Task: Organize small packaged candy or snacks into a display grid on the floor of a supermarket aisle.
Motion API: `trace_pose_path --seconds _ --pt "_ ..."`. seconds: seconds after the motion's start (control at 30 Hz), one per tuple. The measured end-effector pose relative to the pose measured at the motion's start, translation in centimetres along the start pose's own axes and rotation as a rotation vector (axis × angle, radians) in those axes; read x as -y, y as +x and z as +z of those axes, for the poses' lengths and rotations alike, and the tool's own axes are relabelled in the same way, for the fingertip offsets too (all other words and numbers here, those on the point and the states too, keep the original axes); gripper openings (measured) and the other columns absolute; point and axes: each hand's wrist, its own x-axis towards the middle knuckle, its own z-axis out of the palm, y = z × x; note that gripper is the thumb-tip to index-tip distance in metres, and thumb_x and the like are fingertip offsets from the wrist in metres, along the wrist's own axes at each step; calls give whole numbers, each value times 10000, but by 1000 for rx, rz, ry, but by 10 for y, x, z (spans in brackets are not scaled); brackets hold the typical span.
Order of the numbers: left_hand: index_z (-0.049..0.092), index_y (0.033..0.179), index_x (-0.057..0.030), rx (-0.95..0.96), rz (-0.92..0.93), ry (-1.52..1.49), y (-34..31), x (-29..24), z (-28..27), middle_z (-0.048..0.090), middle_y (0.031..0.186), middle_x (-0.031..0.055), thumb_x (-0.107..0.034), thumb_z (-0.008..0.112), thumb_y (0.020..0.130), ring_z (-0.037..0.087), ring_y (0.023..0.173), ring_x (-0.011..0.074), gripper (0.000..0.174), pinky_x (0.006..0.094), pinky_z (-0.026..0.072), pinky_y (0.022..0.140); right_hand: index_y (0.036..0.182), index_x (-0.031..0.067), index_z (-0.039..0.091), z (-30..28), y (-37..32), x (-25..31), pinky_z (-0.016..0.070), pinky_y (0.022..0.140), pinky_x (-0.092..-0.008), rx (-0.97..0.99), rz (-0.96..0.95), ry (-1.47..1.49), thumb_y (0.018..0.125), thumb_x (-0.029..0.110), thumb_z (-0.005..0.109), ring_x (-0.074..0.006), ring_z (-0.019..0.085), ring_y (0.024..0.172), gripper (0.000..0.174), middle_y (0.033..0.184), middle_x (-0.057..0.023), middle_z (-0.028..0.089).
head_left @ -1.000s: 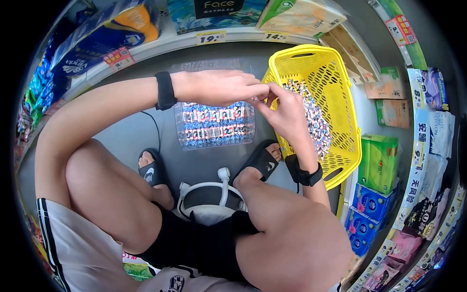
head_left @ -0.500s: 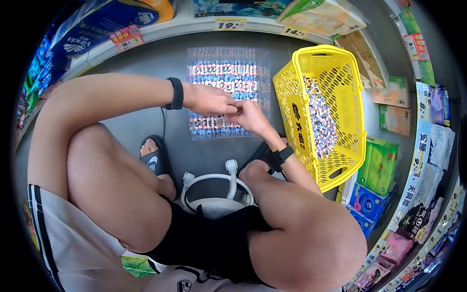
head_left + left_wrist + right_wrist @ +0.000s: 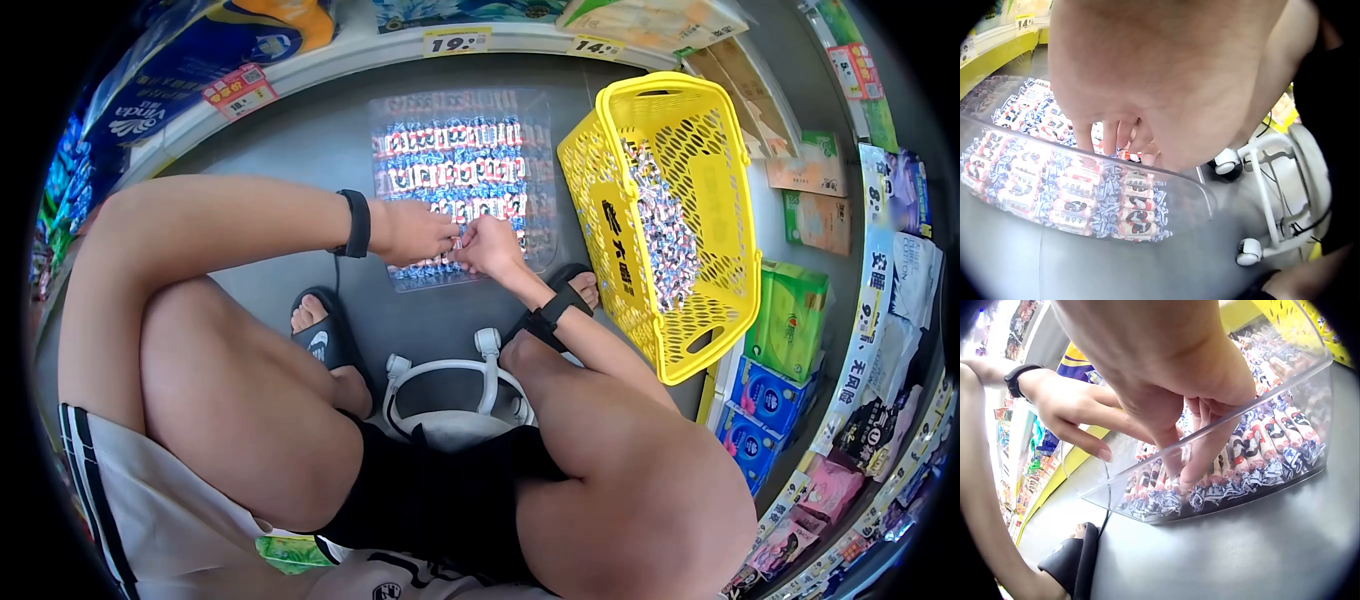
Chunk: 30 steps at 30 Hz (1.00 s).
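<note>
The left hand [image 3: 415, 232] is extended over the left edge of the clear tray [image 3: 1285, 385], which is set on the floor [image 3: 300, 130]. Its fingers are kept loosely straight, with the tips angled toward the near rows, perhaps so that neighbours can be steadied; whether anything is touched by them cannot be told. Within the tray, wrapped sweets [image 3: 450, 172] are lined up side by side in rows, with their twisted ends brought against those of the next row, apparently for a tight fit. Toward the near edge, one sweet [image 3: 458, 243] appears to be pinched by the right hand [image 3: 495, 248], presumably because only fingertips can be fitted there. Beyond the tray's right edge, the yellow basket [image 3: 590, 190] is stood nearby, probably for easy reach, with loose sweets [image 3: 665, 240] jumbled inside it
</note>
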Motion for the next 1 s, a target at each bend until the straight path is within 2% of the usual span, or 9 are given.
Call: trace_pose_path --seconds 0.1,0.2,0.27,0.5,0.6,0.67,0.77,0.9,1.0 --pt "600 1346 -19 62 -7 -69 6 -3 6 577 1368 116 -201 650 939 591 1258 246 448 418 557 930 782 -13 702 3 -1 -2 577 564 -302 -50 -20 -23 761 116 915 -172 725 548 250 627 -105 727" --pt "601 1351 -25 56 4 -32 7 -4 12 599 1335 114 -217 618 973 611 1228 250 425 422 565 925 871 -22 728 4 0 -4 580 553 -304 -47 -77 -109 819 50 839 -161 730 578 142 682 -100 748" --pt "612 1327 -32 18 25 -2 8 -2 20 615 1293 101 -234 603 994 621 1210 246 390 421 574 906 894 -18 757 9 2 -11 595 595 -322 -191 -259 -301 839 53 810 -188 743 593 104 687 -116 752" --pt "622 1270 -34 48 10 -100 11 3 15 636 1198 95 -244 584 1014 643 1152 277 334 429 592 872 895 -19 766 13 6 -14 605 629 -335 -96 -159 -280 864 69 786 -208 755 611 96 694 -125 757" --pt "620 1291 -35 102 10 -94 9 2 9 641 1225 109 -253 586 1016 649 1158 294 353 443 591 892 886 -23 765 11 7 -14 600 613 -335 -61 -167 -297 873 74 786 -208 753 605 100 686 -123 753" --pt "609 1338 -44 173 -69 -153 7 -2 -2 623 1344 115 -251 583 1018 649 1189 297 383 451 589 917 828 68 792 14 11 -21 613 800 -474 -81 -98 -226 823 169 850 -405 759 859 117 855 -228 762" --pt "607 1387 -65 161 -28 -128 7 2 10 579 1465 95 -258 594 1011 632 1238 275 423 439 588 939 816 49 784 4 5 -6 617 783 -461 15 -22 -164 817 165 856 -407 758 847 137 850 -238 757" --pt "612 1408 -75 73 -36 -133 -2 4 20 531 1534 57 -264 648 972 609 1270 252 477 417 588 948 796 32 767 9 -1 -4 617 770 -468 26 -32 -175 816 184 862 -411 755 833 180 841 -233 755" --pt "621 1411 -84 85 -33 -64 -3 5 16 501 1561 31 -259 704 921 578 1296 240 527 405 590 942 780 35 756 15 -2 -7 616 762 -488 -104 -126 -345 822 197 859 -413 753 824 197 827 -230 751"
